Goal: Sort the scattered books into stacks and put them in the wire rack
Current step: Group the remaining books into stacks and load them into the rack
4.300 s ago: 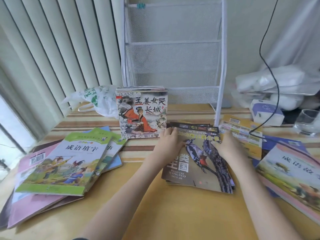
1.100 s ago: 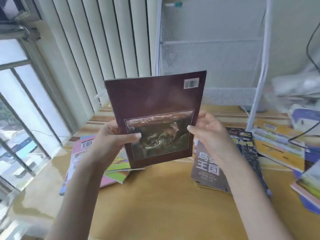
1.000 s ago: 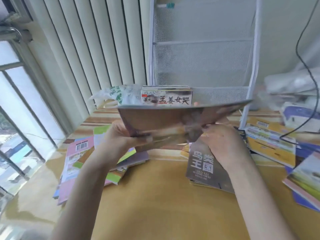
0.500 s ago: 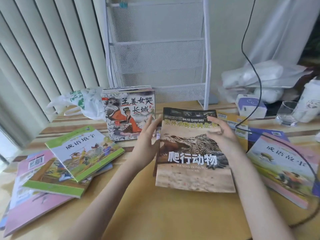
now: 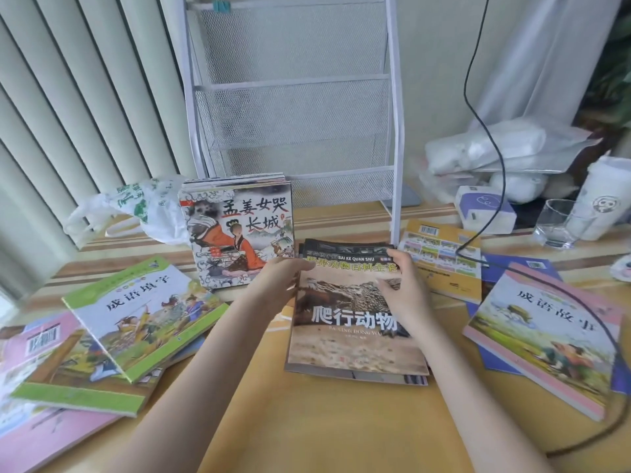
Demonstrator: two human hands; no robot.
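A brown reptile book point(image 5: 351, 339) lies on top of a small stack in the middle of the table. My left hand point(image 5: 276, 285) grips its left edge and my right hand point(image 5: 403, 288) presses on its upper right part. A stack of square storybooks point(image 5: 239, 240) leans upright behind, in front of the white wire rack point(image 5: 293, 107), whose mesh pockets hold nothing. Green and pink books point(image 5: 136, 312) lie scattered at the left. A pink-edged book point(image 5: 546, 332), blue books and a yellow book point(image 5: 444, 261) lie at the right.
A black cable point(image 5: 491, 138) hangs down over the right-hand books. A glass point(image 5: 555, 223), a white cup point(image 5: 601, 199), a tissue box point(image 5: 485, 209) and plastic packs stand at the back right. A plastic bag point(image 5: 136, 203) lies back left by the vertical blinds.
I held a brown book up, turned it over and laid it face up on the middle stack, covering the bird book. Both hands now rest on it.
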